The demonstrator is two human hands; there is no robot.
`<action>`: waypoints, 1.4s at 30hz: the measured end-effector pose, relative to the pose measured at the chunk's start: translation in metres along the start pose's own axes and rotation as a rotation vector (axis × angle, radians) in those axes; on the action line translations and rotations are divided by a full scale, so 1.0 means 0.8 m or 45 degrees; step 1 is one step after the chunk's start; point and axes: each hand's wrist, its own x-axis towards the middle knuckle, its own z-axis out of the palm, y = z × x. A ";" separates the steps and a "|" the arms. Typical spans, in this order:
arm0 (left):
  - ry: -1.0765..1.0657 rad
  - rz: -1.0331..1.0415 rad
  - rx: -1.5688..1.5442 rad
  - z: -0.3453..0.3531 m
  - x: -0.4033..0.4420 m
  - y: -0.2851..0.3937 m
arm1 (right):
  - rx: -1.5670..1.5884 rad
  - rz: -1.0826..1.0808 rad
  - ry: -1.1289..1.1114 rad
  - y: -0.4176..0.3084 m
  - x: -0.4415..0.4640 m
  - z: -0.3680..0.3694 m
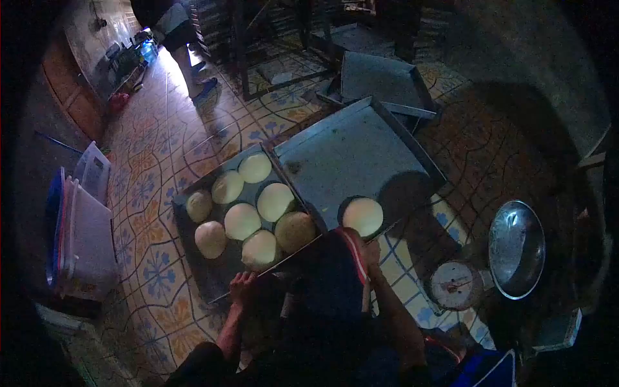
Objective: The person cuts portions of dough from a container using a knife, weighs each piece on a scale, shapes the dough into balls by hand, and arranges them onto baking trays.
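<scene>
My left hand [243, 287] is at the near edge of the left metal tray [213, 287], with its fingers closed over the rim. Several pale round dough balls [242, 221] sit in that tray. Against its right side lies a second, larger tray [351, 145] with one dough ball [362, 217] in its near corner. My right hand [371, 252] is low at this tray's near edge, just below that ball. Dark cloth with a red and white stripe [355, 253] over my leg partly covers it, and its fingers are hidden.
More metal trays [385, 82] lie beyond on the patterned tile floor [151, 193]. To the right are a dial scale [453, 285] and a shiny metal pan [516, 250]. Plastic bins [88, 238] stand at left. Another person's legs [184, 68] show at the back.
</scene>
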 end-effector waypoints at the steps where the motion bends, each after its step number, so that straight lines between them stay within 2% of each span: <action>1: -0.064 -0.016 0.075 -0.004 -0.007 -0.005 | 0.030 -0.020 -0.044 -0.002 -0.003 0.006; 4: -0.047 0.031 0.108 -0.010 -0.030 -0.035 | 0.092 -0.025 -0.114 -0.005 -0.023 0.010; 7: -0.164 -0.010 0.149 -0.031 -0.056 -0.061 | 0.084 -0.044 -0.134 -0.010 -0.045 0.003; 10: -0.268 -0.088 0.028 -0.070 -0.064 -0.048 | 0.046 -0.123 -0.154 -0.002 -0.058 -0.004; 13: -0.408 -0.201 -0.176 -0.075 -0.082 -0.057 | -0.055 -0.315 -0.150 0.006 -0.066 -0.016; 14: -0.341 -0.190 -0.207 -0.092 -0.076 -0.038 | -0.077 -0.355 -0.125 0.007 -0.067 -0.022; 15: -0.271 -0.184 -0.238 -0.108 -0.066 -0.019 | -0.098 -0.377 -0.099 0.008 -0.066 -0.027; 16: -0.201 -0.175 -0.267 -0.125 -0.054 0.002 | -0.027 -0.231 -0.033 0.009 -0.057 -0.034; 18: -0.131 -0.118 -0.437 -0.147 0.016 0.056 | 0.247 0.261 0.207 -0.002 -0.048 -0.058; 21: -0.328 -0.041 -0.568 -0.133 0.130 0.131 | 0.651 0.264 0.049 -0.053 -0.040 -0.067; 22: -0.413 -0.035 -0.560 -0.123 0.158 0.149 | 0.562 0.299 -0.010 -0.076 -0.040 -0.063; 25: -0.547 0.010 -0.387 -0.080 0.216 0.177 | 0.764 0.311 -0.197 -0.077 -0.035 -0.064; 26: -0.542 0.015 -0.367 -0.072 0.225 0.179 | 0.960 0.152 -0.293 -0.043 -0.016 -0.060; 28: -0.501 0.027 -0.359 -0.064 0.227 0.176 | 0.706 0.175 -0.400 -0.049 -0.018 -0.041; 30: -0.404 0.020 -0.401 -0.070 0.217 0.162 | 0.359 -0.122 -0.355 -0.052 -0.029 -0.030; 31: -0.355 0.030 -0.424 -0.074 0.211 0.153 | 0.183 -0.235 -0.288 -0.052 -0.042 -0.024; 33: -0.264 0.053 -0.501 -0.080 0.210 0.141 | 0.689 0.180 0.048 -0.081 -0.092 -0.019; 35: -0.193 0.055 -0.581 -0.085 0.213 0.134 | 0.535 -0.060 0.272 -0.062 -0.144 -0.053; 38: -0.024 0.037 -0.713 -0.093 0.223 0.154 | 0.611 -0.105 0.556 -0.099 -0.282 -0.137; 39: 0.056 0.039 -0.761 -0.099 0.227 0.168 | 0.439 -0.058 0.683 -0.107 -0.332 -0.172; 41: 0.177 0.077 -0.893 -0.111 0.230 0.207 | 0.232 -0.095 1.137 -0.129 -0.433 -0.223; 42: 0.210 0.111 -0.997 -0.119 0.227 0.233 | -0.177 -0.017 1.369 -0.118 -0.486 -0.257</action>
